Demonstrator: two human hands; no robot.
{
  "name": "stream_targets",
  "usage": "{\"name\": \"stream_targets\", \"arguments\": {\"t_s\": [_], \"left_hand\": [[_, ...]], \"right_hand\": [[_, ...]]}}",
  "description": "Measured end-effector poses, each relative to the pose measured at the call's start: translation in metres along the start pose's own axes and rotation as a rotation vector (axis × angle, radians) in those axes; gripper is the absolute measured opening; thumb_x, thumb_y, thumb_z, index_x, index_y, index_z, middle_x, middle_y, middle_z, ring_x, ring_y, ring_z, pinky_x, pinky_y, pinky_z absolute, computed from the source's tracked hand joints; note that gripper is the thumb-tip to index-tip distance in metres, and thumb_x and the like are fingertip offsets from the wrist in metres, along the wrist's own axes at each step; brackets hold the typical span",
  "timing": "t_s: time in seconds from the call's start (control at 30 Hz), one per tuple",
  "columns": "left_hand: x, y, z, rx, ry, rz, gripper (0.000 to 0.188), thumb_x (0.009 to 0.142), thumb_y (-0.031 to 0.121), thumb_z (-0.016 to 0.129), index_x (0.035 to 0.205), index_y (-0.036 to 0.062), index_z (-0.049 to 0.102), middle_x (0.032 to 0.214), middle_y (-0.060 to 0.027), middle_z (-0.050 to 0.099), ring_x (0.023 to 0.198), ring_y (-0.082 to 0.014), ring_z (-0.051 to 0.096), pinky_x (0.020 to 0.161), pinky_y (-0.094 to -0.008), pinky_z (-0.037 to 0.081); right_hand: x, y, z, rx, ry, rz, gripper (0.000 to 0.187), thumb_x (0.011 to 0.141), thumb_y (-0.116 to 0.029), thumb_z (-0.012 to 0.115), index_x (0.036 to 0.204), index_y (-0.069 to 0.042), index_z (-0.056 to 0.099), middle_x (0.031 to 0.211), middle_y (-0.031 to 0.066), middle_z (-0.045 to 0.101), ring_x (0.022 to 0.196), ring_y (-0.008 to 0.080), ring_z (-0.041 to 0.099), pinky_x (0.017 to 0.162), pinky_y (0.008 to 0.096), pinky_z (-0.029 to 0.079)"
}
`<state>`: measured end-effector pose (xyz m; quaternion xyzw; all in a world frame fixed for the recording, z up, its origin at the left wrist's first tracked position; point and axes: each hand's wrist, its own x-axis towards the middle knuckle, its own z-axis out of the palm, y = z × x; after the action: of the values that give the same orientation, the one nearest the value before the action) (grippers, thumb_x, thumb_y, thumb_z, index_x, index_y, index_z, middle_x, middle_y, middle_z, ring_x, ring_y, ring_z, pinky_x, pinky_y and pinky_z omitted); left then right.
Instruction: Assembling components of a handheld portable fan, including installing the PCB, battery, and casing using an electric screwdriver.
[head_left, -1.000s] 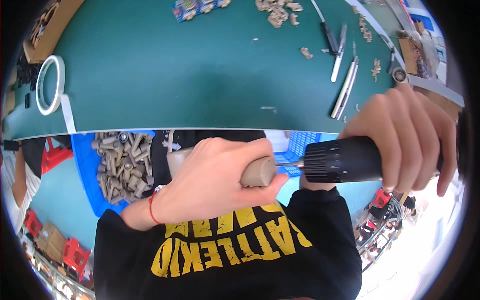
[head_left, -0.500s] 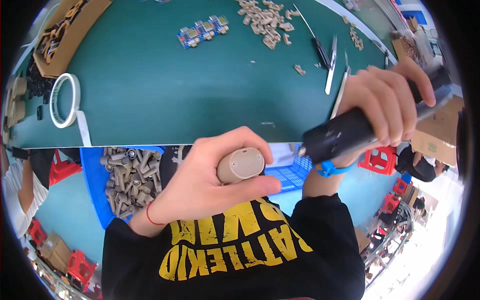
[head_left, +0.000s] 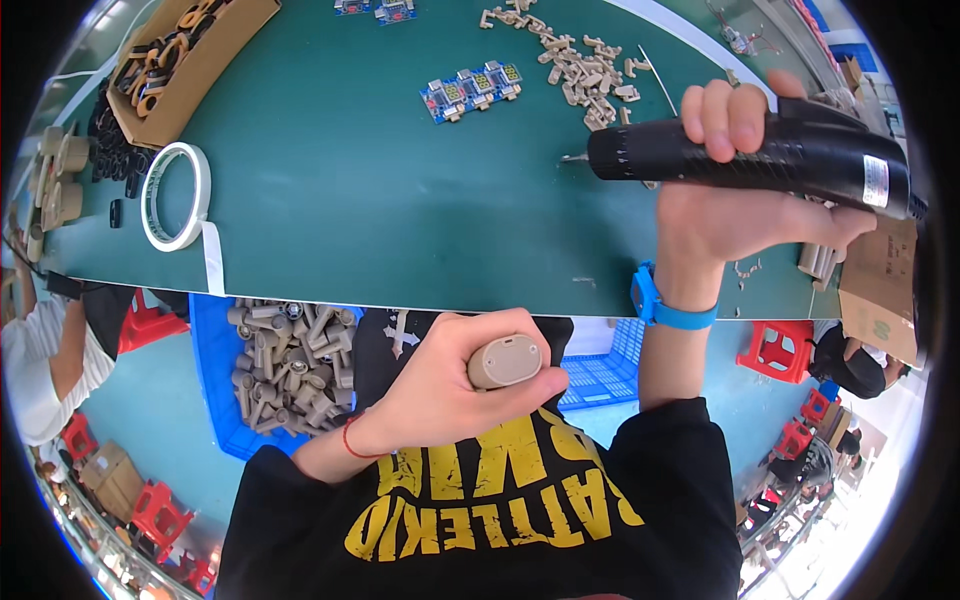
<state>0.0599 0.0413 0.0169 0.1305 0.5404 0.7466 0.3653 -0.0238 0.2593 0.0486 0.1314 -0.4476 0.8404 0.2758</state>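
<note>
My left hand (head_left: 440, 385) is wrapped round a beige plastic housing (head_left: 508, 362), its oval end turned up and the rest hidden in my palm. A small slot shows near the rim of that end. My right hand (head_left: 715, 190) grips a black electric screwdriver (head_left: 800, 152) above the right part of the table. Its bit points left over the green mat, apart from the housing. Beyond the screwdriver lies a pile of small beige plastic parts (head_left: 590, 75). Blue circuit boards (head_left: 472, 91) rest to the left of that pile.
A roll of white tape (head_left: 150, 200) and a cardboard box of black and orange parts (head_left: 205, 85) are on the left. Below the table edge, a blue crate (head_left: 222, 400) holds beige housings. An open carton (head_left: 880, 290) stands at right, near red stools (head_left: 775, 350).
My right hand has carried the screwdriver up and away from the housing, turning it nearly level over the table. My left hand still holds the housing. The whole view has shifted slightly.
</note>
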Motion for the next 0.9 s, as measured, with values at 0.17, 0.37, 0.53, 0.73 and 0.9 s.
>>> {"name": "stream_targets", "arguments": {"t_s": [0.17, 0.37, 0.53, 0.73, 0.9], "left_hand": [[0.002, 0.001, -0.001, -0.014, 0.099, 0.131, 0.012, 0.081, -0.002, 0.071, 0.087, 0.0031, 0.062, 0.071, 0.0024, 0.062, 0.063, -0.0027, 0.054, 0.056, -0.0205, 0.04], [0.005, 0.015, 0.004, -0.004, 0.224, 0.153, 0.038, 0.084, -0.004, 0.065, 0.122, 0.0014, 0.06, 0.07, 0.0033, 0.06, 0.059, -0.0009, 0.051, 0.055, -0.0174, 0.038], [0.009, 0.02, 0.013, 0.015, 0.204, 0.194, 0.016, 0.082, -0.004, 0.069, 0.097, -0.0007, 0.072, 0.067, 0.002, 0.063, 0.061, -0.0016, 0.055, 0.055, -0.0183, 0.04], [0.006, 0.016, 0.012, 0.124, 0.216, 0.282, 0.014, 0.079, -0.005, 0.071, 0.092, 0.0002, 0.073, 0.072, -0.0021, 0.068, 0.063, -0.0042, 0.06, 0.058, -0.0193, 0.045], [0.001, 0.018, 0.011, 0.21, 0.231, 0.308, 0.012, 0.079, -0.003, 0.074, 0.091, 0.0002, 0.073, 0.073, -0.0028, 0.069, 0.064, -0.0046, 0.061, 0.058, -0.0194, 0.045]], "right_hand": [[0.002, -0.019, 0.003, 0.088, -0.039, -0.005, 0.091, 0.083, -0.086, 0.03, 0.102, -0.001, 0.056, 0.061, -0.0032, 0.044, 0.052, 0.0079, 0.039, 0.054, 0.0242, 0.033], [-0.005, -0.06, 0.013, 0.502, -0.048, 0.194, 0.041, 0.091, -0.048, 0.053, 0.096, -0.007, 0.054, 0.058, 0.0016, 0.056, 0.046, 0.0117, 0.056, 0.05, 0.0225, 0.05], [-0.015, -0.058, 0.024, 0.655, 0.013, 0.163, 0.022, 0.089, -0.027, 0.058, 0.093, -0.006, 0.052, 0.059, 0.005, 0.06, 0.045, 0.0157, 0.059, 0.047, 0.0249, 0.055], [-0.017, -0.062, 0.025, 0.643, -0.015, 0.186, 0.014, 0.087, -0.017, 0.059, 0.093, -0.006, 0.052, 0.057, 0.0049, 0.059, 0.045, 0.0161, 0.058, 0.046, 0.024, 0.054], [-0.022, -0.063, 0.027, 0.585, -0.036, 0.18, 0.014, 0.088, -0.017, 0.058, 0.092, -0.005, 0.052, 0.057, 0.0036, 0.058, 0.045, 0.0148, 0.058, 0.047, 0.0224, 0.053]]}}
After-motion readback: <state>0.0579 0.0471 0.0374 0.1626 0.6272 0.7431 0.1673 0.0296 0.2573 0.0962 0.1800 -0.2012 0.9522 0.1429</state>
